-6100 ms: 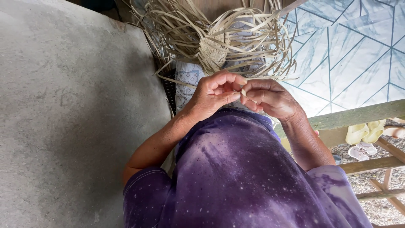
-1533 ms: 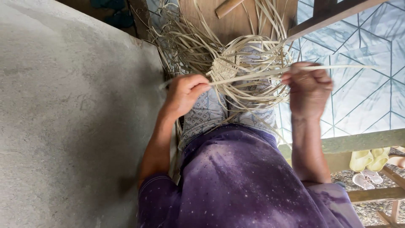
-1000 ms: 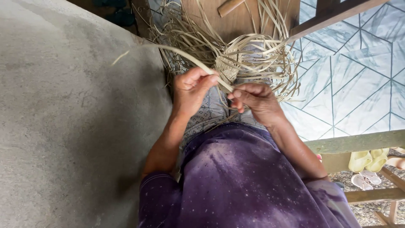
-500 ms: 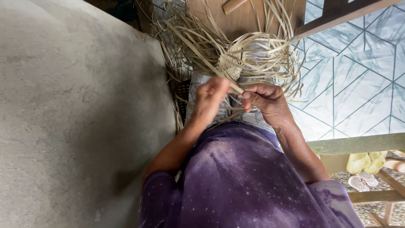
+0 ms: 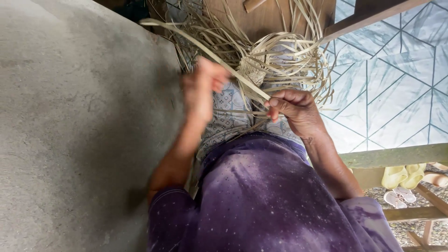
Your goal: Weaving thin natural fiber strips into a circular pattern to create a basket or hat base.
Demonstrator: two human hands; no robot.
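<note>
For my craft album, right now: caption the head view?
Right hand pinches a pale strip; blurred left hand beside the half-woven basket.

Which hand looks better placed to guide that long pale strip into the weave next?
Probably the right hand: it pinches the long strip beside the small woven piece. The left hand is blurred and seems only to brush the strip farther out.

Soft, even daylight fills the scene, with no glare. A faint shadow lies on the grey concrete wall point(image 5: 79, 130) beside the arm. The left hand point(image 5: 203, 88) is smeared by motion blur; the right hand point(image 5: 296, 109) stays fairly sharp.
</note>
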